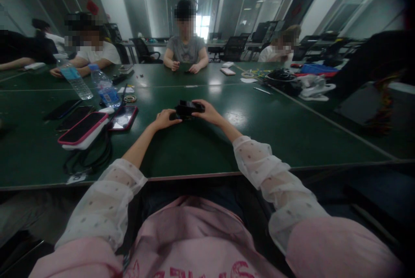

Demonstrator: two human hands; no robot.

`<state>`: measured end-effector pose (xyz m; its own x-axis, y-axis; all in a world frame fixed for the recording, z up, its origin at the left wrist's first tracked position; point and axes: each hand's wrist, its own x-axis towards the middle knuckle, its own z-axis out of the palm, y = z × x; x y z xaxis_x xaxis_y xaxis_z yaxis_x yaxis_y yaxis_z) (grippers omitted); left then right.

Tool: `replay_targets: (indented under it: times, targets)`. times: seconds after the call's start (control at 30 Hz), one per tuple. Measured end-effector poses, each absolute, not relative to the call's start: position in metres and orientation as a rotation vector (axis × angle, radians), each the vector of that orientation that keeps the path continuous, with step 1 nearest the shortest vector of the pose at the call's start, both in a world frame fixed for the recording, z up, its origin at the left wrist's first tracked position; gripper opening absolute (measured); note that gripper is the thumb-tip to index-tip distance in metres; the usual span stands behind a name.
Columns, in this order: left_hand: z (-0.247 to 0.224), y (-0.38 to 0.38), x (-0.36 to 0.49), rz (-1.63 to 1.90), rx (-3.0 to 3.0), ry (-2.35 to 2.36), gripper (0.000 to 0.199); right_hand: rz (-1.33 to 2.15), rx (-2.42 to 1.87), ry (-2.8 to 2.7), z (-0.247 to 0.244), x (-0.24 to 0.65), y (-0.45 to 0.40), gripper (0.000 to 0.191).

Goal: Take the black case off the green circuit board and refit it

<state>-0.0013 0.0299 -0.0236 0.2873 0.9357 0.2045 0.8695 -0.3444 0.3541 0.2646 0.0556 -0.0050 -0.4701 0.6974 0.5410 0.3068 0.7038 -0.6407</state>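
Over the green table (pixel 194 152), a small black box-like object (pixel 188 107) is between my two hands. My left hand (pixel 164 119) grips its left side, with the thumb along the lower edge. On the other side, the fingers and thumb of my right hand (pixel 209 113) close around its right end. The upper part looks tilted over a darker lower part; I cannot tell whether these are two pieces or one. Its exact kind is too dark and small to make out.
To the left lie a pink-cased phone (pixel 83 129) on a white block, another phone (pixel 123 118), a black cable (pixel 92 157) and two water bottles (pixel 105 90) (pixel 74 79). A person (pixel 186 49) sits opposite. White and black items (pixel 316 87) lie far right.
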Motion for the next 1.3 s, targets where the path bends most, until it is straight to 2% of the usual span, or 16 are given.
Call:
replay_targets:
  times: [0.17,0.63,1.3]
  targets:
    - [-0.024,0.029,0.000,0.604,2.308,1.738,0.081,0.554,-0.782,-2.200,-0.015,0.260,0.055,0.058]
    - [-0.025,0.031,0.000,0.553,2.371,1.721,0.072,0.664,-0.747,-2.189,-0.022,0.259,0.055,0.059]
    - [-0.021,0.026,0.000,0.555,2.361,1.700,0.073,0.700,-0.741,-2.184,-0.022,0.260,0.055,0.065]
